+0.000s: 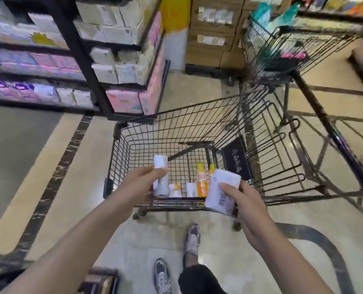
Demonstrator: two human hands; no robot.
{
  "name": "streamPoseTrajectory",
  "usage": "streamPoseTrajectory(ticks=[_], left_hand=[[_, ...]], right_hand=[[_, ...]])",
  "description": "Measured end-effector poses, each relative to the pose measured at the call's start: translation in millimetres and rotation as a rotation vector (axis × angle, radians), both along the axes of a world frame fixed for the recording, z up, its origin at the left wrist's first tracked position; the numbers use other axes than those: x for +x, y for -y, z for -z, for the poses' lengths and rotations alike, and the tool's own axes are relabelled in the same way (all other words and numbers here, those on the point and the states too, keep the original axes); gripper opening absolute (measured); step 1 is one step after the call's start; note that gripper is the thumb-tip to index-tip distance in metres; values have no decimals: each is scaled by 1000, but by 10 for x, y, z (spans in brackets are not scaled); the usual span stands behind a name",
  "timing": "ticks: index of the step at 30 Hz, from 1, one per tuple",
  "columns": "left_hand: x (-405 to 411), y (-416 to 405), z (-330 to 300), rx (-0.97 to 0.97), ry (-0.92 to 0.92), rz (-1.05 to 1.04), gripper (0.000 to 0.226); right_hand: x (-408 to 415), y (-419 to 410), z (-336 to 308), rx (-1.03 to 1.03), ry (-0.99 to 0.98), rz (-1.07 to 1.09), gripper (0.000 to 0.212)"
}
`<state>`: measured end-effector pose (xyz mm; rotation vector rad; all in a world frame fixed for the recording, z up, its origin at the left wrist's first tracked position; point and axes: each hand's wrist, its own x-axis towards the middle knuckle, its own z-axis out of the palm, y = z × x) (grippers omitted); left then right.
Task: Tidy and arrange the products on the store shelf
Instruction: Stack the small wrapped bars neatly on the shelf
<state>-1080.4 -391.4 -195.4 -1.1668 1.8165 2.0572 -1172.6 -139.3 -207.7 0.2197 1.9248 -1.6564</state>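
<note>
My left hand (141,181) grips a tall white pack (160,164) above the near end of a black wire cart (197,124). A flat white pack with a barcode (222,190) is held in my right hand (245,200), over the cart's near right corner. Down in the cart stand an orange bottle (201,181), a second orange-capped bottle (212,169) partly hidden behind the flat pack, and small white items (176,190). The store shelf (74,45) with white, pink and purple packs stands at the upper left.
A second wire cart (282,52) with goods inside is parked at the upper right. Stacked cardboard boxes (212,30) stand behind it. A dark curved bar (322,245) lies at the lower right. My shoes (192,240) are on the tiled floor.
</note>
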Motion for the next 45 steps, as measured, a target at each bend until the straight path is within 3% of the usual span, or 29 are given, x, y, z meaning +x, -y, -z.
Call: streamPoseTrajectory(ticks=[10, 13, 19, 24, 32, 38, 45], left_hand=[[-1177, 198, 1050, -49, 293, 58, 26], [-1375, 232, 1546, -46, 386, 29, 45], [-1576, 210, 2587, -52, 566, -2, 67], [-1612, 152, 3178, -199, 624, 98, 45], [-1710, -9, 3517, -345, 780, 195, 49], [-1744, -154, 3581, -353, 849, 187, 85], [-1792, -171, 3594, -347, 895, 226, 89]], right_hand=[[-1513, 544, 912, 181, 140, -183, 22], [-1814, 670, 1438, 263, 202, -206, 41], [-1860, 879, 2607, 407, 419, -249, 49], [-1783, 916, 3220, 481, 446, -255, 29], [-1753, 1101, 3557, 598, 364, -404, 33], [-1656, 1138, 3646, 693, 356, -502, 32], [-1600, 1141, 3680, 766, 286, -576, 31]])
